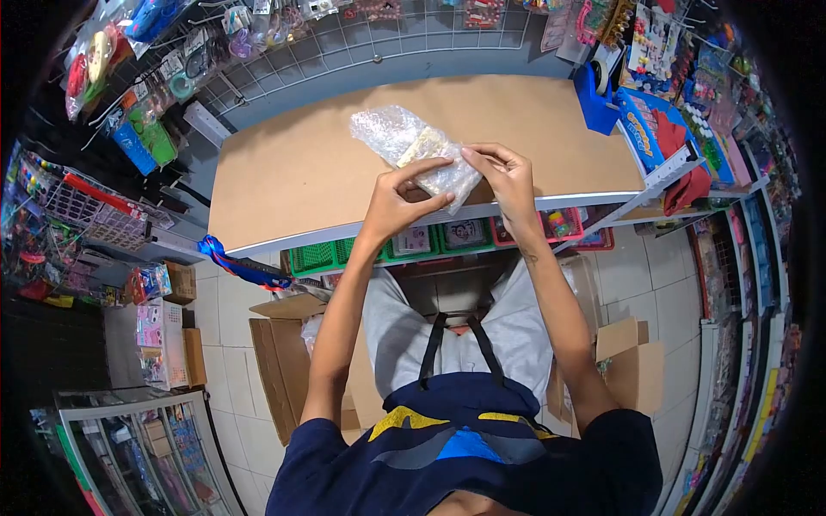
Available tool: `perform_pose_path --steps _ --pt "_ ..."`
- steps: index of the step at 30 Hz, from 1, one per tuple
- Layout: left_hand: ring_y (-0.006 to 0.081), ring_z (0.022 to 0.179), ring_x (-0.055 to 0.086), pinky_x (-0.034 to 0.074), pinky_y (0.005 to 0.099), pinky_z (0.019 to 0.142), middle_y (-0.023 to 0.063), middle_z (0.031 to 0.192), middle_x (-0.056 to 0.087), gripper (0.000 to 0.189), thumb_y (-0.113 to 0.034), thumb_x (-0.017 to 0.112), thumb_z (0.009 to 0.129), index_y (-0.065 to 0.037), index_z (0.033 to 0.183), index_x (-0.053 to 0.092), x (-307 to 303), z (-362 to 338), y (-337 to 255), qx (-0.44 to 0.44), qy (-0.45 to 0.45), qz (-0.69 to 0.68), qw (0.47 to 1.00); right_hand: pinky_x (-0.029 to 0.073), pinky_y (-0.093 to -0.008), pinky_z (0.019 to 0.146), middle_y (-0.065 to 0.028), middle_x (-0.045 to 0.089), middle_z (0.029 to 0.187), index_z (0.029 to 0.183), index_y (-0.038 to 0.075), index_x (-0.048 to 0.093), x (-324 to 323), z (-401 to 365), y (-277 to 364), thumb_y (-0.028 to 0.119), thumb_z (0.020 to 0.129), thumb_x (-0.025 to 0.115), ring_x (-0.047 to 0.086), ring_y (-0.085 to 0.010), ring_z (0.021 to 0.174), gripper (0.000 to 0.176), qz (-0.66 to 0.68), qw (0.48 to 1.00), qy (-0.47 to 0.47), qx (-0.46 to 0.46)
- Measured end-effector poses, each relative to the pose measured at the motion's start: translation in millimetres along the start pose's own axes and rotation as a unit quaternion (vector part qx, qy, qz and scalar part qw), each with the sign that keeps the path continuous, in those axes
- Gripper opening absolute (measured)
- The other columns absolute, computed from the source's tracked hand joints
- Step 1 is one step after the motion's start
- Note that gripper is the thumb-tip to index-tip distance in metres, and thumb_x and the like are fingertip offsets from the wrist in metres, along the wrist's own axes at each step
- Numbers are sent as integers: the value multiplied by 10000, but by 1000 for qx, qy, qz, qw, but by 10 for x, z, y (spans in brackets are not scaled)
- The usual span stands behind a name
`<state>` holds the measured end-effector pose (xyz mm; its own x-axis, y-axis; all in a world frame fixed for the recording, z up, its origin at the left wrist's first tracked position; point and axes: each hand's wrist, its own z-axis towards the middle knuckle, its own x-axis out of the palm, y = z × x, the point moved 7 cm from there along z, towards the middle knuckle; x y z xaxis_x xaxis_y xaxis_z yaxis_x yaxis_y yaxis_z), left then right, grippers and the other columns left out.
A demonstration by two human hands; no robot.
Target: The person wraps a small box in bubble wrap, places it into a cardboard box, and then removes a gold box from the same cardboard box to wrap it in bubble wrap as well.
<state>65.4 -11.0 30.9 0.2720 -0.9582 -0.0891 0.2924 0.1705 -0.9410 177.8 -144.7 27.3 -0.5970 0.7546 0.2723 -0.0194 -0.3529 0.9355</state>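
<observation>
Between my two hands, over the front part of the brown tabletop [292, 172], is a bubble-wrap package [451, 178]. A pale yellowish item [426, 146] shows through the clear wrap, too blurred to name. The loose end of the wrap stretches away to the upper left. My left hand [404, 196] grips the package from its left side, thumb below and fingers above. At the upper right edge, my right hand [506, 176] pinches the wrap between thumb and fingers.
A blue tape dispenser [596, 95] stands at the table's right end. Green baskets [413, 241] sit on a shelf beneath the tabletop. Open cardboard boxes [280, 361] flank my legs. Goods hang on a wire grid [413, 39] behind the table.
</observation>
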Motion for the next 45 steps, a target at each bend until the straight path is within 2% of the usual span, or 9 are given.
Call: perform_pose_path --steps 7,12,16,17,19,25,29,40,45 --pt "79 860 634 537 215 725 91 1182 692 429 -16 809 813 17 1222 680 -183 -17 3 11 -33 29 999 519 -257 757 -66 743 994 1061 -19 736 -260 136 55 254 954 710 663 -100 852 294 -143 989 8 -38" --pt "-23 567 350 243 176 485 -80 757 534 433 9 800 809 -23 1228 694 -350 -35 107 -7 -78 95 992 534 -287 734 -118 760 944 1017 35 764 -1677 702 774 234 912 729 705 -160 815 228 -380 863 -181 -278" --pt "-15 612 403 295 166 508 -37 966 636 452 -6 806 809 -18 1243 679 -398 -39 134 -41 -84 90 992 538 -316 716 -128 751 827 937 13 765 -2799 1146 1183 330 874 749 725 -198 788 323 -577 753 -282 -144" --pt "-22 556 295 209 194 477 -123 689 443 435 -2 807 805 -29 1225 697 -378 -24 142 -31 -95 75 992 528 -321 697 -122 749 806 919 22 772 -2929 1262 1197 344 872 751 708 -196 756 326 -603 752 -256 -72" --pt "-24 557 302 214 191 477 -115 702 474 436 -5 809 805 -27 1225 696 -385 -23 162 -30 -91 81 992 508 -329 658 -110 744 765 882 40 786 -3100 1441 1155 373 866 753 674 -193 690 335 -642 737 -200 71" --pt "-17 575 391 267 182 469 -56 829 601 441 -3 797 817 -26 1241 679 -397 -51 185 -56 -74 77 993 399 -344 609 -4 713 741 833 109 806 -3098 1573 964 365 826 801 508 -166 637 256 -438 866 -139 196" --pt "-1 596 473 329 176 470 -2 933 656 442 3 786 826 -19 1251 666 -377 -28 192 -2 -57 78 995 396 -339 657 -18 710 890 856 120 809 -3241 1611 889 312 804 821 547 -153 795 200 -408 868 -190 210" --pt "-25 560 348 237 183 476 -94 703 513 440 16 799 811 -22 1234 685 -368 -37 177 -50 -71 59 994 400 -398 1008 -103 691 1227 1068 84 782 -3343 1540 780 436 728 847 544 -290 1200 494 -390 881 -166 212" --pt "-24 565 347 239 181 480 -97 699 502 436 22 792 818 -19 1238 681 -341 -41 144 -55 -64 60 995 421 -320 806 -1 732 948 1038 146 798 -3069 1218 891 405 791 817 598 -138 911 359 -384 887 -170 192"
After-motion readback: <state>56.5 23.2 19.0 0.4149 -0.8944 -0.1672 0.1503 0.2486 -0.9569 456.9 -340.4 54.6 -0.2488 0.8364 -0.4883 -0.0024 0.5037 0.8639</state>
